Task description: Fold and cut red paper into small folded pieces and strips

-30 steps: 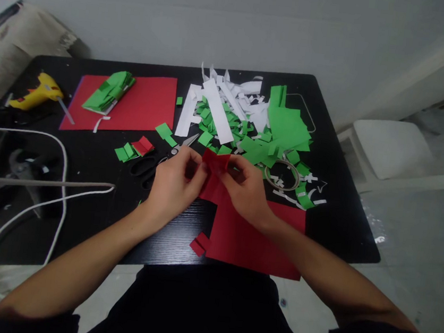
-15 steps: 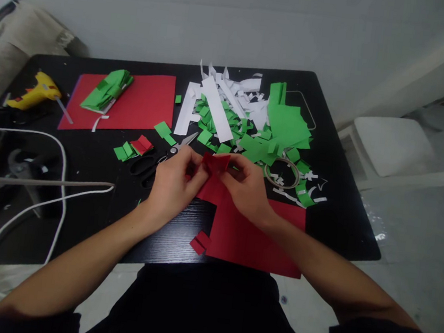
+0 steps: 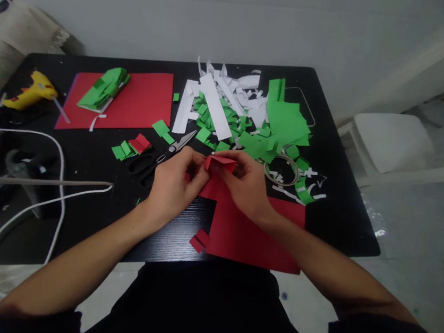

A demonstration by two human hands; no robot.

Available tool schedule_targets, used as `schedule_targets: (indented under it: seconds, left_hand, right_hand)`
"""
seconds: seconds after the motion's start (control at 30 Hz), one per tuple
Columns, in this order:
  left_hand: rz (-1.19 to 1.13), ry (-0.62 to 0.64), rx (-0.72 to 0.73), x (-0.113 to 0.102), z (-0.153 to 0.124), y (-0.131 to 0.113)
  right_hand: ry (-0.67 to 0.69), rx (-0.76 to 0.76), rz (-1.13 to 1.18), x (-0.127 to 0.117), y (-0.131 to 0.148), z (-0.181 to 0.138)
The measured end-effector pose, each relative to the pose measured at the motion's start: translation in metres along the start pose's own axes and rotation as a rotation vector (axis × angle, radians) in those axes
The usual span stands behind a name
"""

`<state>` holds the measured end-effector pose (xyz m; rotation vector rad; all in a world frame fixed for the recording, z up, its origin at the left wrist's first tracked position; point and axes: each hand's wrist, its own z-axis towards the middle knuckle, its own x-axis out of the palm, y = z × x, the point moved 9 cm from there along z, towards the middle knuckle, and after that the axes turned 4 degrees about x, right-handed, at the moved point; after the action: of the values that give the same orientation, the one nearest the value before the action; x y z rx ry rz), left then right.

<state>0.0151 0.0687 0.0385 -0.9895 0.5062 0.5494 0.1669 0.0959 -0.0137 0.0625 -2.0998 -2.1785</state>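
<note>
Between my two hands is a piece of red paper (image 3: 222,162), its top part folded over toward me. My left hand (image 3: 176,180) pinches its left side with thumb and fingers. On the right side, my right hand (image 3: 248,185) grips it the same way, the fingertips partly hidden behind the paper. Below my right wrist lies a larger red sheet (image 3: 254,237). A small folded red piece (image 3: 199,240) rests at that sheet's left edge. Black-handled scissors (image 3: 162,158) lie just left of my left hand, blades pointing up and right.
Green scraps (image 3: 287,123) and white paper strips (image 3: 216,107) are heaped behind my hands, with a tape ring (image 3: 281,170) at their right. A green folded bundle (image 3: 104,89) sits on another red sheet (image 3: 144,107). Farther left are a yellow glue gun (image 3: 33,92) and a white cable (image 3: 65,170).
The top of the red paper has folded over into a wider flap between my fingers. My hands stay in nearly the same place, and the view has shifted slightly.
</note>
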Motion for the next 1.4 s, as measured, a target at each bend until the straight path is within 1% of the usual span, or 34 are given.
schedule_targets:
  seconds: [0.13,0.2,0.33,0.5,0.67,0.83,1.1,1.23,1.4]
  left_hand:
    - [-0.009,-0.003,-0.021,0.000,0.000,0.001]
    - [-0.019,0.020,-0.024,0.001,0.001,0.000]
    - [0.003,0.072,0.033,0.005,0.001,-0.006]
    - [0.010,0.047,0.057,0.002,0.001,-0.004]
    - [-0.018,0.049,0.021,0.001,0.003,0.001]
    - [-0.072,0.037,-0.025,0.001,0.003,0.006]
    - [-0.160,0.039,-0.155,0.003,0.003,0.018]
    - [-0.171,0.041,-0.169,0.003,0.003,0.019]
    - [-0.141,0.041,-0.129,0.002,0.004,0.015]
  right_hand:
    - [-0.011,-0.001,0.009,-0.003,0.000,0.002]
    - [-0.008,0.012,0.034,-0.003,-0.001,0.002]
    - [-0.002,0.027,0.015,-0.002,-0.002,0.002]
    - [0.010,0.012,0.023,0.001,-0.001,0.001]
    - [0.061,0.013,0.065,0.005,0.001,-0.001]
    - [0.080,0.013,0.070,0.007,0.001,0.000]
    - [0.084,0.097,0.080,0.004,-0.003,0.002]
    - [0.089,0.117,0.087,0.004,-0.006,0.002]
    - [0.097,0.117,0.103,0.005,-0.005,0.002]
